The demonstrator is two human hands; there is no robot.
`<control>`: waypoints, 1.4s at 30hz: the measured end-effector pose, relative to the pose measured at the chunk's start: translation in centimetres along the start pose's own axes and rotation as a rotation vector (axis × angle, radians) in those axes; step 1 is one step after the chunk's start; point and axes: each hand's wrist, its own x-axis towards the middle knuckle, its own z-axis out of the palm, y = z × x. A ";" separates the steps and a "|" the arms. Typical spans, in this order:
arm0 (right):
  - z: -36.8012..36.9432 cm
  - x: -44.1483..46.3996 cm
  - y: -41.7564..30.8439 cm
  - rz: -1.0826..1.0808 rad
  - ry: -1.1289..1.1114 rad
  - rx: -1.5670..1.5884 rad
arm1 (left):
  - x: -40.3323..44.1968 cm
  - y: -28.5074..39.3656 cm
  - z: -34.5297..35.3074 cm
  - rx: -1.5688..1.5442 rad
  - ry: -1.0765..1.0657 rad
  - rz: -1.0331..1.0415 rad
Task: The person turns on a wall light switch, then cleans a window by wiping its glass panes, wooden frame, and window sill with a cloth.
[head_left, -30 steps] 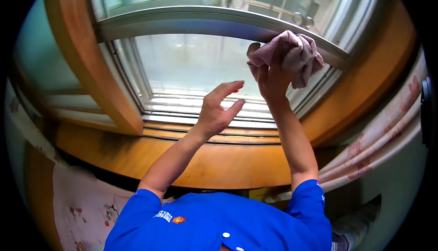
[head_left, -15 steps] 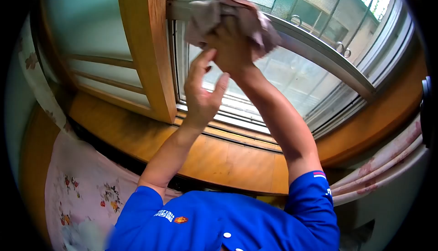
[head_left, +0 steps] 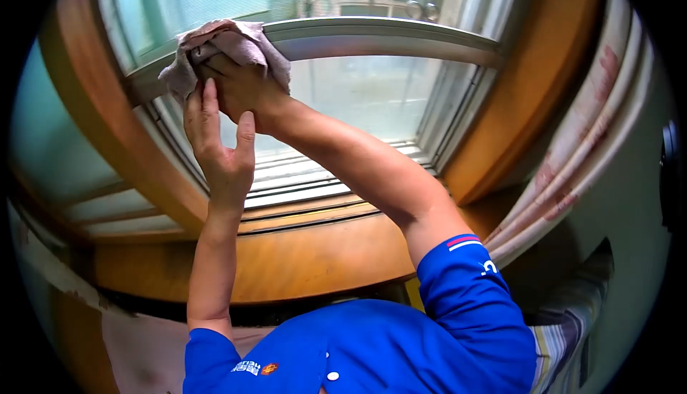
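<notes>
A crumpled greyish-pink cloth (head_left: 247,45) lies against the left part of the metal window rail (head_left: 386,36). My right hand (head_left: 247,92) grips it from below, arm stretched across the lower pane; its fingertips are partly lost in the folds. My left hand (head_left: 222,154) is raised just below and left of it, holding nothing, with fingers extended and thumb apart. Its fingertips reach the cloth's lower edge, though I cannot tell whether they touch. Behind both hands is the sliding window's lower glass pane (head_left: 358,97).
A wooden sill (head_left: 322,258) and metal tracks run beneath the window. Wooden frame posts (head_left: 529,86) flank it. A pink patterned curtain (head_left: 572,151) hangs at the right, and a striped fabric (head_left: 572,329) sits lower right. Bars with rings show outside the glass.
My view has turned to the right, so the window, cloth and hands appear farther left. The right hand still grips the cloth at the rail; the left hand remains open beside it.
</notes>
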 end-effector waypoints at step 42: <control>-37.2 -7.0 28.5 0.239 0.793 -0.212 | 4.4 4.7 13.7 0.295 -0.195 0.645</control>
